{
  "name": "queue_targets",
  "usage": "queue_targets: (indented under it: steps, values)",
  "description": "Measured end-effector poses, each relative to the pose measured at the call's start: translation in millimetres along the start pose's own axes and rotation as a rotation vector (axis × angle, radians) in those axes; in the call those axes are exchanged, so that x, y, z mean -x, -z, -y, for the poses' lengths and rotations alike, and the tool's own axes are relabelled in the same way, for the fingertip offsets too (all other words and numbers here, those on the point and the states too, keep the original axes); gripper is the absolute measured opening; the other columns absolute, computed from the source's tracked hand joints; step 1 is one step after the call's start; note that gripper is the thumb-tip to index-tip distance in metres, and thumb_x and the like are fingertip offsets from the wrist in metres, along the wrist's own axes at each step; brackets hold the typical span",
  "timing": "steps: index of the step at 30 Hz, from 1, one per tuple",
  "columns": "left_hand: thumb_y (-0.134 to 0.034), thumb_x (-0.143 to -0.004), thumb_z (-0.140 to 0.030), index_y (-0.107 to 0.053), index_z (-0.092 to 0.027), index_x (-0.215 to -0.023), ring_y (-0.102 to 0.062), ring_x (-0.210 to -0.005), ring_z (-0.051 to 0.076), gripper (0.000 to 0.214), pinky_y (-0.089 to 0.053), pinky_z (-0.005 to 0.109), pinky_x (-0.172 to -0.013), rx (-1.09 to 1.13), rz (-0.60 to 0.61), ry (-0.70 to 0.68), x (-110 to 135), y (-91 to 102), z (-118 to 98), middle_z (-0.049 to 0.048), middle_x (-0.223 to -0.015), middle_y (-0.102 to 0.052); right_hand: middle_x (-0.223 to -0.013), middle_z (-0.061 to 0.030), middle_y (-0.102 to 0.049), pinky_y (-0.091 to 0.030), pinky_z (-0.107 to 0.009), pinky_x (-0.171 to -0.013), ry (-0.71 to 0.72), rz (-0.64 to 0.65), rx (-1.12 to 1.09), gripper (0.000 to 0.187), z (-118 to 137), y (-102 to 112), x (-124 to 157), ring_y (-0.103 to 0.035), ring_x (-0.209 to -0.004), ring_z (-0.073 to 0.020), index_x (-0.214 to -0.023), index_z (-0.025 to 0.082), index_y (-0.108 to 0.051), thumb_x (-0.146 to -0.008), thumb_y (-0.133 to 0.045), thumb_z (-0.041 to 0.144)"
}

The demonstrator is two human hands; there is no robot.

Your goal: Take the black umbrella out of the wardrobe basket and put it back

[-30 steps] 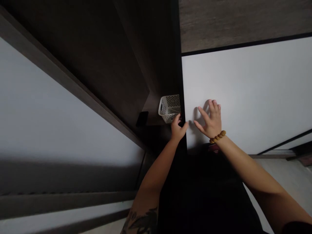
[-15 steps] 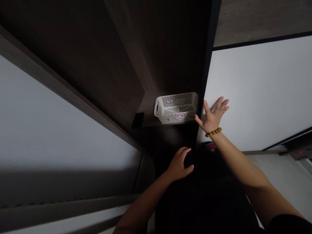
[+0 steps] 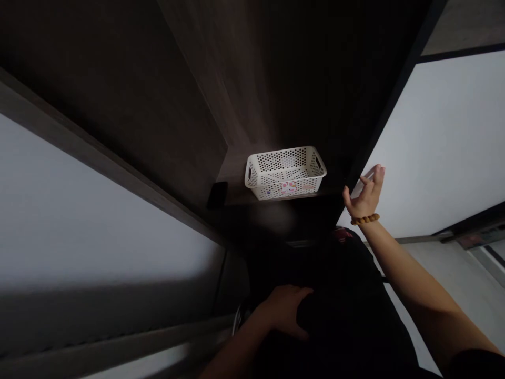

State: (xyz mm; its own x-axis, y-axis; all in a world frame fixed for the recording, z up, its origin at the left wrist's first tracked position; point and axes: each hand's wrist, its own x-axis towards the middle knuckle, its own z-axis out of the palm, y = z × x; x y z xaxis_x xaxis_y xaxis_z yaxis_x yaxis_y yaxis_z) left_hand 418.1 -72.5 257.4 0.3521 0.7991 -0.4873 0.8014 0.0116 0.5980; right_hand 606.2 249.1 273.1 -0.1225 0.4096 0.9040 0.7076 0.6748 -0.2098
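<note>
My right hand (image 3: 366, 195), with a beaded bracelet (image 3: 365, 219) at its wrist, is at the edge of a white door panel (image 3: 445, 142). Its fingers are apart and reach toward the panel, the thumb lies by the dark edge strip (image 3: 389, 126), and it holds nothing. My left hand (image 3: 287, 310) is low over my dark clothing, fingers spread and empty. Between the dark cabinet walls, a white perforated basket (image 3: 286, 173) with a cartoon sticker sits on a shelf (image 3: 236, 171). No contents are visible in the basket.
A small black flat object (image 3: 217, 195) lies at the shelf's left front corner. A pale panel (image 3: 90, 210) with a wooden frame (image 3: 106, 152) runs along the left. Pale floor (image 3: 430, 268) shows at the lower right.
The white door panel and its dark edge have shifted right, along with my right hand, uncovering the basket's right end. My left hand has dropped lower, toward my body.
</note>
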Motion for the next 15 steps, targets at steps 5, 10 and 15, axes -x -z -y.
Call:
queue_targets:
  steps: [5, 10, 15]
  values:
    - [-0.089, -0.049, -0.051, -0.045, -0.027, -0.149, -0.064, -0.114, 0.039, 0.112, -0.048, 0.050, -0.100, -0.104, 0.005, -0.004, -2, -3.1, 1, 0.0126, -0.129, -0.066, -0.163, -0.0225, -0.017, -0.029, -0.070, -0.111, -0.049, 0.067, 0.075, 0.047, -26, 5, 21, -0.019, -0.149, -0.0463, -0.119, 0.011, -0.060, -0.087, -0.057, 0.045]
    - [-0.087, -0.056, -0.046, -0.044, -0.024, -0.149, -0.065, -0.110, 0.038, 0.105, -0.049, 0.048, -0.096, -0.153, 0.009, 0.026, -3, -7.2, 0, 0.0143, -0.125, -0.067, -0.162, -0.0224, -0.022, -0.030, -0.069, -0.110, -0.111, 0.097, 0.160, 0.043, -43, 10, 29, -0.023, -0.148, -0.0461, -0.106, 0.012, -0.066, -0.088, -0.056, 0.050]
    - [-0.081, -0.063, -0.047, -0.041, -0.023, -0.150, -0.063, -0.113, 0.039, 0.098, -0.047, 0.051, -0.100, -0.144, -0.013, -0.018, -4, -13.3, 4, 0.0148, -0.127, -0.065, -0.161, -0.0217, -0.025, -0.026, -0.070, -0.112, -0.186, 0.111, 0.175, 0.040, -57, 16, 31, -0.023, -0.148, -0.0446, -0.103, 0.013, -0.066, -0.089, -0.056, 0.050]
